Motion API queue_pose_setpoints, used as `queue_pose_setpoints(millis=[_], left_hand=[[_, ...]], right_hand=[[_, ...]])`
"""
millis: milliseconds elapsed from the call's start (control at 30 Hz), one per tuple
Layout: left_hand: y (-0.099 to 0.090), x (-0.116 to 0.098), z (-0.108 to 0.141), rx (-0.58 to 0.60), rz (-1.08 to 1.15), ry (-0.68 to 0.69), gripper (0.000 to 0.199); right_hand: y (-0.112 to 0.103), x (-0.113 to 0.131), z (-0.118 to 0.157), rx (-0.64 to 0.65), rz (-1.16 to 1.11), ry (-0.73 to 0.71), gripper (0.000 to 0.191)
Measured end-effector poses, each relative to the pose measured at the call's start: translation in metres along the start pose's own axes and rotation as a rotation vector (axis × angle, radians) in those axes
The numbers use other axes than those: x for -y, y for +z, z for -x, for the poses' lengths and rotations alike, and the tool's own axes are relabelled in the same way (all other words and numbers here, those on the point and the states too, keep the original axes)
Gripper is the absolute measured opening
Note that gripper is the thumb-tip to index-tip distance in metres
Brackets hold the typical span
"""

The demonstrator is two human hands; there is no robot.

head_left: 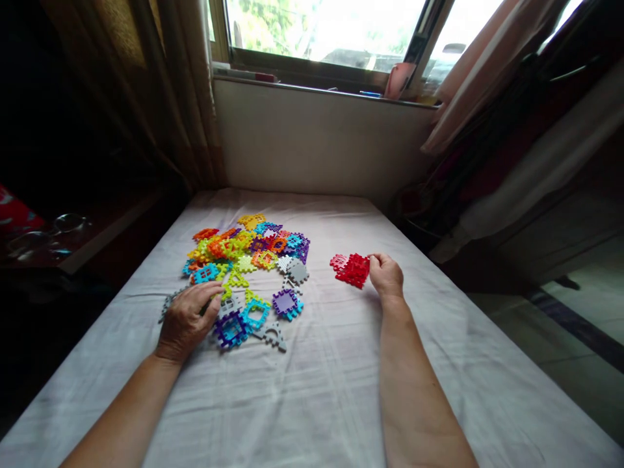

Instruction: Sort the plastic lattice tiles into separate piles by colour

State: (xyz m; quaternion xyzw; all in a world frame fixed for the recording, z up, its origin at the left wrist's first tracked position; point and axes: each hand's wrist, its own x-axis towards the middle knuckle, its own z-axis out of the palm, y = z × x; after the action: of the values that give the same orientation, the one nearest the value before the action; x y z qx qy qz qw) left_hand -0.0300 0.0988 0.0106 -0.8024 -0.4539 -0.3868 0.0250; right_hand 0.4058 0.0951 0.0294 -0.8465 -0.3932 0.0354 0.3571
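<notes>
My right hand (387,275) is closed, thumb and fingers pinched at the right edge of a red interlocking building tile (355,270). A pinkish-red tile (338,262) lies against its left side. My left hand (189,320) is over the left edge of a loose pile of plastic tiles, its fingers stretched forward and the thumb apart. Near its fingertips are a grey window tile (230,304) and yellow-green pieces (238,279). A dark grey piece (170,300) is partly hidden behind this hand. Blue-and-purple square frames (231,330) lie just right of it.
More tiles in orange, yellow, blue and purple heap up (248,244) at the far left. A purple-rimmed tile (285,302) and a grey triangle (273,336) lie nearer. The white sheet (322,390) has folds. Beyond are a low wall (312,136), a window and a pink cup (400,80).
</notes>
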Motion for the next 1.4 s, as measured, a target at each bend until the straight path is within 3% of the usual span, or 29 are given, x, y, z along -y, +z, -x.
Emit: queue_pose_setpoints(millis=[133, 233, 400, 533, 633, 767, 967, 1067, 1200, 1400], left_hand=[[0.002, 0.0, 0.0, -0.005, -0.055, 0.07, 0.026], [0.002, -0.002, 0.002, -0.031, -0.082, 0.117, 0.025], [-0.009, -0.003, -0.002, -0.058, -0.031, -0.005, 0.028], [-0.021, 0.02, -0.033, -0.059, -0.045, -0.182, 0.033], [-0.023, 0.053, -0.074, 0.058, -0.125, -0.284, 0.038], [-0.008, 0.096, -0.133, 0.327, -0.291, -0.472, 0.048], [0.038, 0.133, -0.187, 0.435, -0.34, -0.575, 0.062], [0.056, 0.145, -0.197, 0.494, -0.363, -0.613, 0.065], [0.065, 0.15, -0.198, 0.561, -0.38, -0.636, 0.055], [0.064, 0.127, -0.189, 0.564, -0.318, -0.591, 0.042]], right_hand=[[0.007, -0.006, 0.0, 0.02, 0.019, 0.036, 0.033], [0.012, -0.012, -0.002, -0.036, -0.012, 0.047, 0.034], [0.026, -0.032, -0.006, -0.225, -0.186, 0.088, 0.038], [0.042, -0.045, -0.008, -0.348, -0.36, 0.129, 0.042], [0.048, -0.047, -0.008, -0.369, -0.377, 0.138, 0.044], [0.048, -0.045, -0.007, -0.349, -0.33, 0.13, 0.045], [0.046, -0.044, -0.006, -0.325, -0.319, 0.133, 0.044], [0.047, -0.045, -0.006, -0.306, -0.31, 0.141, 0.044], [0.048, -0.044, -0.007, -0.316, -0.31, 0.133, 0.046], [0.048, -0.04, -0.008, -0.3, -0.297, 0.123, 0.051]])
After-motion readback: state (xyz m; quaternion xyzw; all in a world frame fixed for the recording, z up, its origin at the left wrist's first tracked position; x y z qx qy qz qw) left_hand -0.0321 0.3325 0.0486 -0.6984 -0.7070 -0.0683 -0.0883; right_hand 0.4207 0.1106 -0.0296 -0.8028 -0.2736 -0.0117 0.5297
